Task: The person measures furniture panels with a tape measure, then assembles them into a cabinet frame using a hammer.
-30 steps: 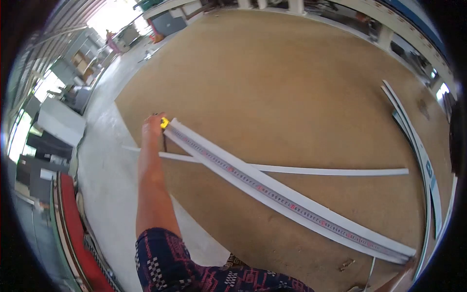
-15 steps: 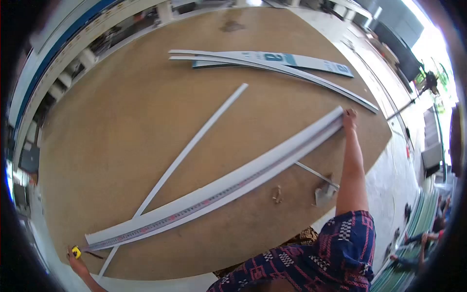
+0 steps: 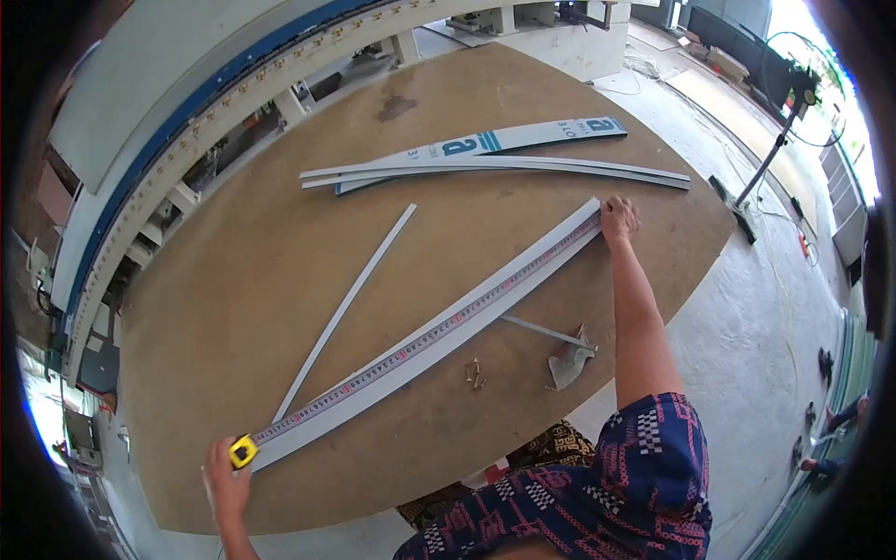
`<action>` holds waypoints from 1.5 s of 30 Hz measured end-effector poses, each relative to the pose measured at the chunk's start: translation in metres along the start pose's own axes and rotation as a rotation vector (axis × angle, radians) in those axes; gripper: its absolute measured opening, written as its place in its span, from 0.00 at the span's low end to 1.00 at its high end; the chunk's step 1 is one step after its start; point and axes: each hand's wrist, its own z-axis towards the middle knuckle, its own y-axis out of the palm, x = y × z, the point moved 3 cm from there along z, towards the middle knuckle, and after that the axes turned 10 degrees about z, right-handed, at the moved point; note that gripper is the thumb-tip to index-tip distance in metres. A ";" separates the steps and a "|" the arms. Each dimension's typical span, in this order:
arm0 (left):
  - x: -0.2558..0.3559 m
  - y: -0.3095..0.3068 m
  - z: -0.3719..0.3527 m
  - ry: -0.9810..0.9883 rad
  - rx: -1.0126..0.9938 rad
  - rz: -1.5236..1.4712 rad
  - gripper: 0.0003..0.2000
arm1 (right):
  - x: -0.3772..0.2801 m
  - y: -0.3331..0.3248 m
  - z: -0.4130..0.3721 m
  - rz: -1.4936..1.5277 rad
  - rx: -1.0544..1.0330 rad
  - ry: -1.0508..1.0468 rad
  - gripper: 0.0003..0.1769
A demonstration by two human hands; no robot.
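My left hand (image 3: 224, 483) is pinching its grip on the yellow tape-measure case (image 3: 244, 453) at the near end of the long white strip (image 3: 397, 371) lying on the brown counter (image 3: 233, 280). My right hand (image 3: 619, 217) is clamping the tape (image 3: 467, 315) at the far end. I am fearing a slackening grip letting it snap back.

I have both arms spread wide apart. My left hand (image 3: 227, 474) sits low at the near left, its forearm coming up from the bottom edge, fingers curled closed. My bare right arm (image 3: 644, 317) runs out almost straight toward the far right, where my right hand (image 3: 619, 217) lies palm down, knuckles up. I cannot tell whether its fingers pinch or only press.
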 end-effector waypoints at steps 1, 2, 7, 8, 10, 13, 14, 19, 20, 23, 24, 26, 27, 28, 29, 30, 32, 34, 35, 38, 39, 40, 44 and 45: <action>0.019 0.000 0.008 0.035 -0.018 0.002 0.24 | 0.000 0.001 0.000 0.009 -0.003 0.000 0.12; 0.037 0.002 0.015 0.072 -0.039 0.003 0.24 | 0.001 0.001 0.000 0.014 -0.007 0.001 0.12; 0.112 0.012 0.040 0.234 0.005 -0.057 0.24 | -0.004 -0.008 -0.007 0.044 -0.043 0.029 0.13; 0.127 0.015 0.044 0.267 0.016 -0.075 0.24 | -0.004 -0.009 -0.007 0.052 -0.039 0.031 0.13; 0.160 0.020 0.051 0.335 0.045 -0.110 0.24 | -0.003 -0.013 -0.007 0.064 -0.041 0.033 0.13; 0.208 0.023 0.060 0.378 0.033 -0.137 0.23 | -0.003 -0.016 -0.006 0.085 -0.060 0.025 0.13; 0.224 0.025 0.063 0.383 0.020 -0.144 0.23 | -0.001 -0.015 -0.005 0.093 -0.063 0.020 0.13; 0.286 0.050 0.079 0.404 -0.023 -0.219 0.23 | 0.004 -0.015 -0.002 0.128 -0.078 0.017 0.13; 0.298 0.055 0.083 0.408 -0.030 -0.234 0.23 | 0.006 -0.013 -0.002 0.136 -0.081 0.014 0.13; 0.331 0.066 0.096 0.442 -0.016 -0.233 0.23 | 0.006 -0.017 -0.001 0.160 -0.077 0.011 0.12; 0.341 0.070 0.101 0.454 -0.014 -0.234 0.23 | 0.006 -0.018 -0.002 0.167 -0.077 0.011 0.12; 0.360 0.078 0.110 0.480 0.008 -0.232 0.23 | 0.007 -0.018 -0.002 0.190 -0.075 0.011 0.12; 0.372 0.079 0.114 0.490 0.010 -0.236 0.23 | 0.008 -0.018 -0.002 0.200 -0.075 0.010 0.12; 0.384 0.081 0.118 0.499 0.013 -0.241 0.23 | 0.009 -0.017 -0.002 0.210 -0.070 0.009 0.12; 0.394 0.084 0.123 0.531 0.022 -0.254 0.22 | 0.010 -0.016 -0.003 0.221 -0.063 0.005 0.11; 0.406 0.087 0.128 0.543 0.028 -0.249 0.22 | 0.010 -0.016 -0.002 0.233 -0.054 0.001 0.11; 0.429 0.094 0.139 0.565 0.042 -0.237 0.22 | 0.011 -0.014 -0.003 0.256 -0.020 -0.013 0.11; 0.452 0.102 0.152 0.598 0.065 -0.231 0.22 | 0.013 -0.014 -0.003 0.271 -0.002 -0.014 0.11; 0.464 0.106 0.159 0.613 0.069 -0.228 0.21 | 0.014 -0.015 -0.002 0.275 -0.003 -0.012 0.11; 0.502 0.111 0.175 0.639 0.069 -0.216 0.21 | 0.010 -0.020 -0.003 0.300 -0.024 -0.001 0.11; 0.516 0.112 0.180 0.645 0.059 -0.212 0.21 | 0.012 -0.021 -0.003 0.307 -0.032 0.002 0.11; 0.529 0.114 0.185 0.647 0.053 -0.208 0.21 | 0.014 -0.022 -0.003 0.315 -0.015 -0.002 0.11; 0.572 0.134 0.207 0.618 0.078 -0.241 0.21 | 0.011 -0.023 -0.004 0.345 0.030 -0.010 0.11; 0.581 0.134 0.208 0.609 0.053 -0.243 0.22 | 0.011 -0.023 -0.003 0.348 0.035 -0.005 0.11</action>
